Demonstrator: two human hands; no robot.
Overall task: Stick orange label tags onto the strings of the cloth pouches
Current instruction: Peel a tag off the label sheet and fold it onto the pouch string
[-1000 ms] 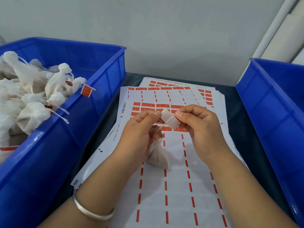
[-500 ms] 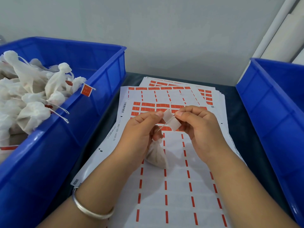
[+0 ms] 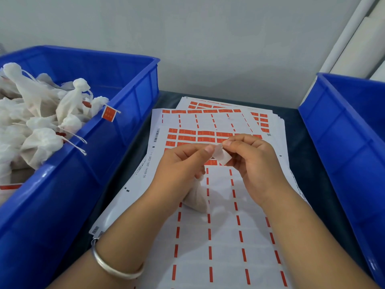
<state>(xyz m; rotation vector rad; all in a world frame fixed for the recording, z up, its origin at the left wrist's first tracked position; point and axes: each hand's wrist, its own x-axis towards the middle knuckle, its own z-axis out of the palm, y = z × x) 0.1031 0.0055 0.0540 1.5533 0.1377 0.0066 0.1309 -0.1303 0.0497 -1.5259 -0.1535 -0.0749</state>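
Risk, as a guess: label tag [image 3: 222, 157] folds crooked or off the string, or sticks to a fingertip, because both pinches sit right at its top corner and the string is hardly visible from here. Second risk: cloth pouch [image 3: 197, 196] swings or slips from under the left palm and tugs the string out of the fold.

Left blue bin [image 3: 116, 130], big, beside the sheets, heaped with tied pouches [image 3: 41, 126]; one finished orange tag [image 3: 108, 114] sticks out over its rim. Right blue bin [image 3: 341, 142] on the other side, contents not in view. Neither blocks the hands.

Label sheets [image 3: 225, 236] stacked on the dark surface [image 3: 295, 122] right under the work; near rows peeled, orange labels remain in the far rows.

Left hand [image 3: 183, 163]: thumb and forefinger pinching the tag's upper edge, pouch hanging below the palm, touching the sheet. Right hand [image 3: 250, 161]: pinching the same tag from the other side. Tag shows its pale back, tilted, between the fingertips. Silver bangle [image 3: 116, 265] on left wrist.
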